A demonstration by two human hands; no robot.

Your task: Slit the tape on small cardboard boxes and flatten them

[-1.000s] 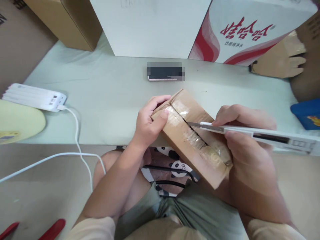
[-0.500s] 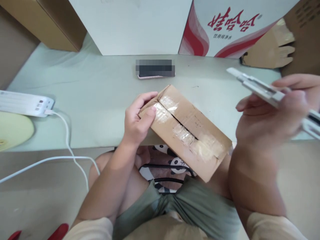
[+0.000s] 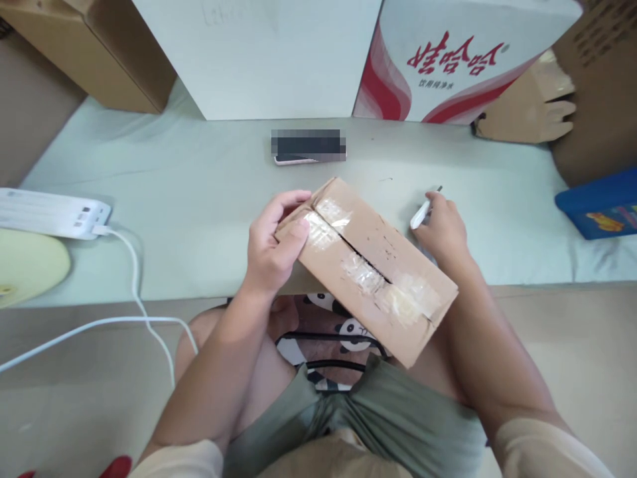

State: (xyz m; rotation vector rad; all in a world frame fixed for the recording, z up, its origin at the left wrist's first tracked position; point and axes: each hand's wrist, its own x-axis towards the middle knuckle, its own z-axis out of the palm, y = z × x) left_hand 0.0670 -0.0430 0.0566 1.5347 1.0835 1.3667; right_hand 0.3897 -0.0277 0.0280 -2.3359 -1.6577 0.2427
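My left hand (image 3: 276, 242) grips the upper left end of a small brown cardboard box (image 3: 398, 265), thumb on top. The box is tilted above the table's front edge and my lap. Wrinkled clear tape crosses its face, and a narrow dark gap runs along the seam between its flaps. Beyond the box's right side, low over the table, my right hand (image 3: 445, 226) is closed around a white utility knife (image 3: 422, 214). Part of the knife is hidden by the fingers.
A phone (image 3: 309, 146) lies behind the box on the cloth-covered table (image 3: 199, 186). White cartons (image 3: 288, 60) stand at the back. To the left is a white power strip (image 3: 54, 211) with a cable (image 3: 132, 259); a blue package (image 3: 602, 202) is at right.
My right hand has swung from the upper right down and left to beside the box, with the utility knife. Skin seen at the right edge is gone. The blue package now shows.
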